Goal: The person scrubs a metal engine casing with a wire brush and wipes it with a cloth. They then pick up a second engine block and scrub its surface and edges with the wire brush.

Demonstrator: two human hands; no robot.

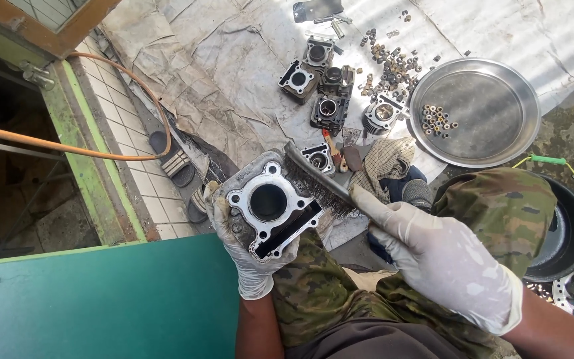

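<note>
Scrubbing the cylinder block (pixel 270 206) clamped in my left grip (pixel 247 256), right grip (pixel 443 262) closed on the wire brush (pixel 320 183); next, I reckon, firm strokes along its gasket face.

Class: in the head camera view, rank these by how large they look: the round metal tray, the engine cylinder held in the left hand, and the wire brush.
1. Round metal tray.
2. Engine cylinder; held nearer the camera, so its look is flattered.
3. Wire brush.

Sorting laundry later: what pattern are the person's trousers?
Camouflage trousers, green and brown patches; clearest in the head view.
</note>
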